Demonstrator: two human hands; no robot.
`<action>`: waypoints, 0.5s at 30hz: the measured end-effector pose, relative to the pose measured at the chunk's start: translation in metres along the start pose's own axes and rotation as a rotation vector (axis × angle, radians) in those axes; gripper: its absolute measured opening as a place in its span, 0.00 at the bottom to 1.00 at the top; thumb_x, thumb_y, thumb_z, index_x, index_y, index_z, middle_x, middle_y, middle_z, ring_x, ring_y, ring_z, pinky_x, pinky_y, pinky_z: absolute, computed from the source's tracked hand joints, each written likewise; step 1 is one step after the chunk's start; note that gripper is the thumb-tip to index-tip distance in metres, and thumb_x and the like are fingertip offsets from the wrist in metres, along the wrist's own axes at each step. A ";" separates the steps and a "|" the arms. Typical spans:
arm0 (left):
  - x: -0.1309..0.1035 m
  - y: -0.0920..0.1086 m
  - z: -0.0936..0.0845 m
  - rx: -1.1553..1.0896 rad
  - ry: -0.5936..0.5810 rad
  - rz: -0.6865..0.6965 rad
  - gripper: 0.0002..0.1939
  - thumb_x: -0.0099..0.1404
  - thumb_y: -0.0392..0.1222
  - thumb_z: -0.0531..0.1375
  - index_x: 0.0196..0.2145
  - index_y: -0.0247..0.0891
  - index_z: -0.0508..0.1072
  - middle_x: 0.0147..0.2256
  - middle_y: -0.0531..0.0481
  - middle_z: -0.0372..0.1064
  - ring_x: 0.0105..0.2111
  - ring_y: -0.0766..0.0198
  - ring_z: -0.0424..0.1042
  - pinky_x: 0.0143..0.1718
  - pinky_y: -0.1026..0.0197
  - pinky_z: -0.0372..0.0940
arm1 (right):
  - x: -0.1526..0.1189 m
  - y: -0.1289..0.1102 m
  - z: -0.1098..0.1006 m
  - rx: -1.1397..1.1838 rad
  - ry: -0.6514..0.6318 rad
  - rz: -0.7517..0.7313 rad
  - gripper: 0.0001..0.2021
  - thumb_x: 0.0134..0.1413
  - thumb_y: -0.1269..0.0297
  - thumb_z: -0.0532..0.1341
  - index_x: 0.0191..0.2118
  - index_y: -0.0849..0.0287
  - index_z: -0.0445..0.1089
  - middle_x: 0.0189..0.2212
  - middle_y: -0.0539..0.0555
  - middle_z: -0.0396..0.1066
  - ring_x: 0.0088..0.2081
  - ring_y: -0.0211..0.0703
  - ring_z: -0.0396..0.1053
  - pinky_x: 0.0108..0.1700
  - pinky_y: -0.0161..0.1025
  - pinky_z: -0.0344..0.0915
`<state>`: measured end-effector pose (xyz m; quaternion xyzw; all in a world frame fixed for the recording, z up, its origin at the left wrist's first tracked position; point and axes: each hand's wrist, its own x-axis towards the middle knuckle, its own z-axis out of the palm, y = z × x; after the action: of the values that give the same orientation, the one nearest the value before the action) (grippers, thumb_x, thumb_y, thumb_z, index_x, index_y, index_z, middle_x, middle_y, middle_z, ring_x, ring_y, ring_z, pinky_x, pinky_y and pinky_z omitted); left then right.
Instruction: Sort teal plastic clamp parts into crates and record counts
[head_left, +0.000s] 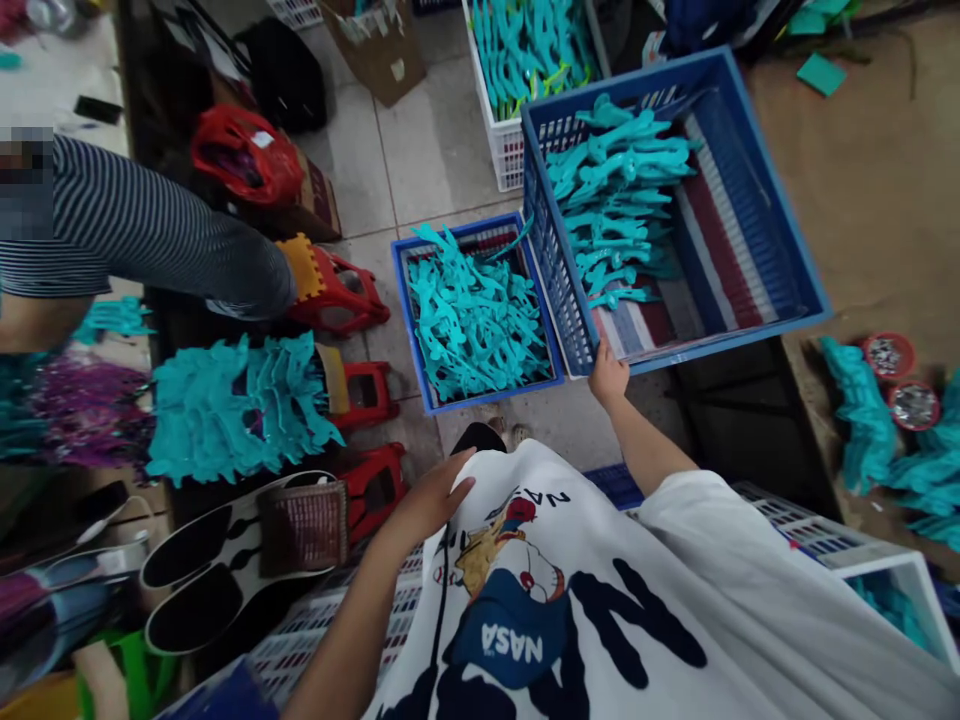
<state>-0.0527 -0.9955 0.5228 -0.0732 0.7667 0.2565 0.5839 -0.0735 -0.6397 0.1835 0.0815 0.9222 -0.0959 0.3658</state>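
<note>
My right hand (609, 376) grips the near corner of a large blue plastic crate (731, 345), its fingers wrapped over the rim. Turquoise plastic pieces (619, 200) lie heaped along the left part of this crate, on a striped red, white and blue liner. My left hand (439, 490) rests against the side of my white shirt (555, 500), holding nothing, fingers stretched out. Ahead of it on the floor stands a smaller blue crate (495, 400), filled with a jumbled pile of similar turquoise pieces (476, 320).
A white crate (510, 150) with more turquoise pieces stands beyond. At the left, a person in a striped top (142, 215) is beside red stools (352, 295). The right-hand table (847, 190) holds turquoise bundles (862, 415) and two small red tubs (889, 355).
</note>
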 end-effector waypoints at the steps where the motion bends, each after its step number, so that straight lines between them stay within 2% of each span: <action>1: 0.004 0.002 -0.005 0.003 -0.018 0.003 0.36 0.76 0.57 0.48 0.73 0.34 0.61 0.72 0.38 0.59 0.72 0.52 0.59 0.75 0.47 0.53 | 0.000 0.000 0.001 0.003 0.003 0.000 0.42 0.64 0.70 0.56 0.78 0.65 0.39 0.62 0.70 0.67 0.58 0.52 0.68 0.56 0.44 0.57; 4: 0.015 -0.001 -0.021 0.015 -0.048 -0.009 0.35 0.75 0.54 0.50 0.72 0.33 0.61 0.72 0.38 0.59 0.72 0.53 0.59 0.76 0.48 0.52 | 0.000 0.000 0.003 0.005 0.012 0.004 0.42 0.63 0.71 0.56 0.78 0.65 0.40 0.62 0.70 0.68 0.57 0.51 0.69 0.56 0.44 0.56; 8: 0.027 -0.024 -0.049 -0.049 -0.072 -0.034 0.35 0.74 0.53 0.51 0.73 0.35 0.60 0.72 0.40 0.58 0.72 0.52 0.59 0.75 0.48 0.53 | -0.002 -0.001 0.007 -0.036 0.011 0.027 0.40 0.63 0.72 0.55 0.78 0.66 0.42 0.58 0.69 0.71 0.56 0.50 0.70 0.55 0.43 0.57; 11: 0.044 -0.056 -0.073 -0.107 -0.085 -0.080 0.37 0.74 0.54 0.51 0.74 0.34 0.58 0.73 0.40 0.57 0.73 0.52 0.58 0.75 0.48 0.52 | -0.002 -0.001 0.013 -0.088 0.002 0.044 0.36 0.67 0.70 0.52 0.77 0.67 0.44 0.57 0.68 0.72 0.54 0.50 0.71 0.55 0.44 0.57; 15: 0.082 -0.108 -0.111 -0.161 -0.049 -0.080 0.37 0.74 0.53 0.51 0.74 0.31 0.59 0.72 0.37 0.58 0.72 0.51 0.60 0.75 0.47 0.53 | 0.000 -0.004 0.012 -0.161 -0.061 0.069 0.33 0.71 0.68 0.46 0.77 0.70 0.43 0.59 0.69 0.70 0.57 0.52 0.70 0.56 0.45 0.59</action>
<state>-0.1285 -1.1263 0.4335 -0.1440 0.7256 0.2954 0.6046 -0.0662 -0.6466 0.1755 0.0806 0.9120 -0.0113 0.4020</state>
